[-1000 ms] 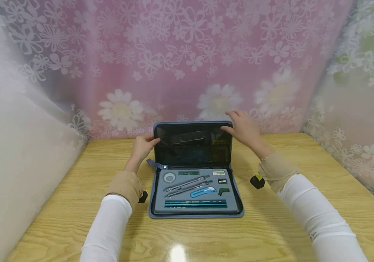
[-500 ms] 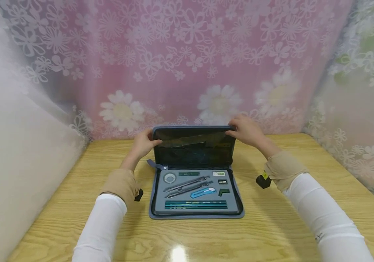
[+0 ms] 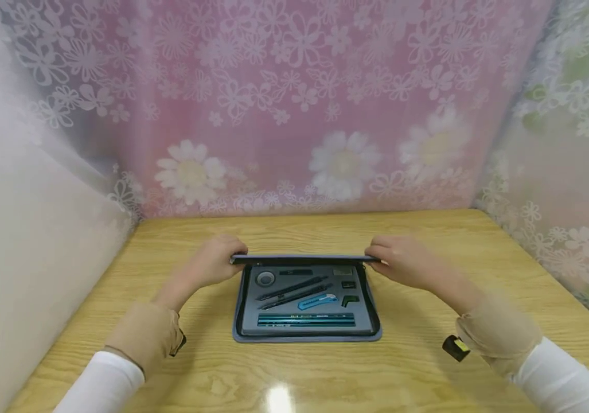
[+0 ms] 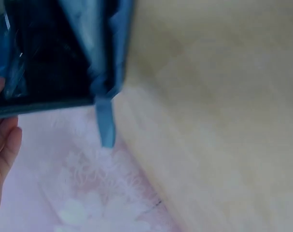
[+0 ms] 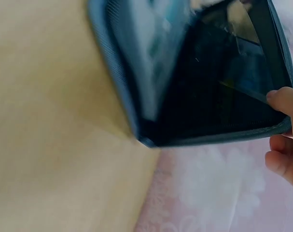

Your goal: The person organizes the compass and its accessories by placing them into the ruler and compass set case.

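Observation:
A blue zippered stationery case [image 3: 307,339] lies on the table with its lid [image 3: 304,259] tilted forward, seen almost edge-on in the head view. My left hand [image 3: 217,261] grips the lid's left corner, and my right hand [image 3: 400,261] pinches the right corner. In the right wrist view, the right thumb [image 5: 283,100] presses the lid's inner side while fingers sit behind it. Inside the tray are green pencils [image 3: 307,320], a blue utility knife [image 3: 317,301], a pair of compasses [image 3: 291,291], a tape roll [image 3: 265,279] and a small sharpener [image 3: 348,285].
The case stands on a wood-grain table [image 3: 304,378]. A pink flowered curtain [image 3: 273,115] hangs behind the table's back edge, with pale sheets at both sides. A fabric tab [image 4: 105,123] sticks out at the case's hinge in the left wrist view.
The lid has swung from nearly upright forward and down over the tray. Both hands have come down with it, the right having first closed onto its corner.

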{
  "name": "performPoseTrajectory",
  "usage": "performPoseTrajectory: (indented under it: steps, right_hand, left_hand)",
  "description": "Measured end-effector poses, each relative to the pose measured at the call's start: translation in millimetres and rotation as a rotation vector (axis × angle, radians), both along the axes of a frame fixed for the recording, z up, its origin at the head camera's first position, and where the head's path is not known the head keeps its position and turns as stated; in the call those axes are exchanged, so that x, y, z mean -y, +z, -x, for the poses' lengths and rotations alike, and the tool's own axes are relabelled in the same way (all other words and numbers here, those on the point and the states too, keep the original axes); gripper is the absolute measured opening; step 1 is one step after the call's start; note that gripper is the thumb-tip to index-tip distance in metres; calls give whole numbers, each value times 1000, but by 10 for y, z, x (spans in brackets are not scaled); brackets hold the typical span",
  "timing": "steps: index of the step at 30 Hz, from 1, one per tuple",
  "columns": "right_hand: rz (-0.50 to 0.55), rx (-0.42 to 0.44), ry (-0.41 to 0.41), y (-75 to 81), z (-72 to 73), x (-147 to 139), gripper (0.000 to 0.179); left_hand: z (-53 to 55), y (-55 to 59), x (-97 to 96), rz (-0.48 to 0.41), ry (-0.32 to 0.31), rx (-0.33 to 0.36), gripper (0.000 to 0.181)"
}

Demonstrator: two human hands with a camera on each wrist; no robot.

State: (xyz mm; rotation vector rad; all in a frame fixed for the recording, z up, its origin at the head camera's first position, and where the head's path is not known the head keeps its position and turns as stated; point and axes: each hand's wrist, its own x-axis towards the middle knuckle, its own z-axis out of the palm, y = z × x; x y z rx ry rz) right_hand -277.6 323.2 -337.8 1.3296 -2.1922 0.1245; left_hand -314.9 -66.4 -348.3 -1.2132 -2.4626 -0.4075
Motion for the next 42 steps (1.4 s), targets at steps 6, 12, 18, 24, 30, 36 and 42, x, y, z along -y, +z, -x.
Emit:
performPoseTrajectory:
  steps: [6,12,18,24,30,36,42]
  right_hand:
    - [-206,-143,32,-270,-377,66,26]
    - [-266,-251,-62,-591,-654,191,24]
    - [-231,-240,-111,-685,-716,259,57]
    - [-310,-93,-161,-632,-790,233,13]
    - [-204,347,-243,-535,-819,167,34]
    - [138,662,-415,-393,-355,-58,15]
    - [195,799,-506,-522,193,-257,20]
  left_hand:
    - [-357,-293,34,116,-109,-184,36]
    - [-589,-454,40,338,-145,-289,47]
    - [-657,-435,37,420,-115,-203,46]
    - [-673,-387,24,430,-114,-94,56]
    - [-729,-287,-210,456,-134,-67,49]
    - [-804,-273,-512,435,-108,49,43]
    - [-797,-277,-641,429,-42,166,44]
